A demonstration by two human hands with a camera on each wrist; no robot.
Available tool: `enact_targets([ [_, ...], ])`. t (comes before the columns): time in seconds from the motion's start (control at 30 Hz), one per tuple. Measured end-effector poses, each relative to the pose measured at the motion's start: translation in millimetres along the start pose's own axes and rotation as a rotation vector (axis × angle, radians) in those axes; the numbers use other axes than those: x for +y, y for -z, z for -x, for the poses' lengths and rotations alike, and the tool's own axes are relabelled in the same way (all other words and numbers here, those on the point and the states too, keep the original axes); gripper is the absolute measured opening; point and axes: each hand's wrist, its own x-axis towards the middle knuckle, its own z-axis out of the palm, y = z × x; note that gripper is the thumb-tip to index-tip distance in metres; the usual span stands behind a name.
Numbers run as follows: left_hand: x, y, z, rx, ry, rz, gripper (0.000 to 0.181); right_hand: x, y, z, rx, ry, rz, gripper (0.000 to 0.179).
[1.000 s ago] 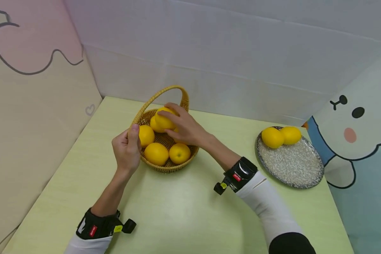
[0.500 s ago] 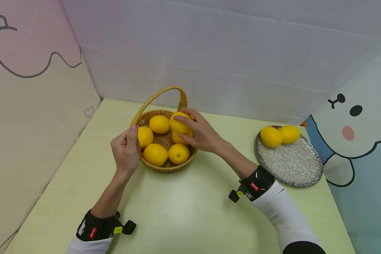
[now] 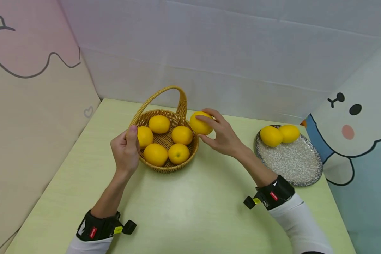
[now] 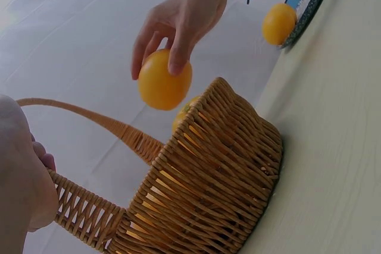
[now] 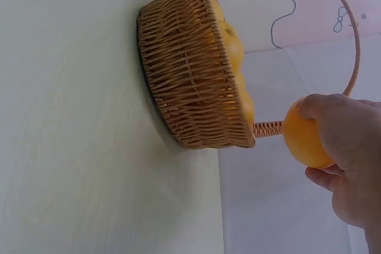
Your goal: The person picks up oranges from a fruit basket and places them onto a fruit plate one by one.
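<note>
Right fingers [image 3: 208, 121]: bent around one yellow fruit, thumb below and the others over its top and far side, a firm hold.
Held fruit [image 3: 200, 122]: in the air at the basket's right side, higher than the rim and apart from it, near the foot of the handle.
Right hand [image 3: 223, 135]: reaching in from the right, between basket and plate.
Left hand [image 3: 126, 148]: fingers wrapped around the basket handle low on its left side, thumb pointing up along it.
Handle [image 3: 160, 92]: woven, arching over the basket from the left hand to the far right rim.
Basket [image 3: 167, 170]: round, woven, golden brown, standing on the worktop.
Fruit in the basket [image 3: 156, 154]: five yellow pieces in a loose ring, with the woven bottom showing between them.
Plate [image 3: 292, 164]: oval, speckled grey with a darker edge, well to the right of the basket.
Fruit on the plate [image 3: 271, 136]: two yellow pieces side by side at its far left end.
Wrists: a black strap [image 3: 274, 193] with a small camera on each, above white sleeves.
Worktop [image 3: 184, 211]: pale yellow-green.
Back wall [image 3: 216, 63]: plain, pale grey.
</note>
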Motion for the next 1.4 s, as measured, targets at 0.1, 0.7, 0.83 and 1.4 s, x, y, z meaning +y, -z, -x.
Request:
enact_targets([
  [0.1,0.2,0.1,0.0,0.000,0.003,0.000,0.059,3,9,9.9,0.027,-0.020,0.006,0.062],
  [0.7,-0.9,-0.8,-0.9,-0.002,-0.006,0.012,0.059,33,76,72.3,0.176,-0.200,0.158,0.065],
  [0.83,-0.8,-1.0,-0.4,0.000,-0.005,0.018,0.058,39,90,83.8,0.187,-0.246,0.194,0.065],
  [1.4,-0.3,-0.8,0.2,0.001,0.008,0.026,0.058,59,146,134.8,0.259,-0.464,0.285,0.066],
])
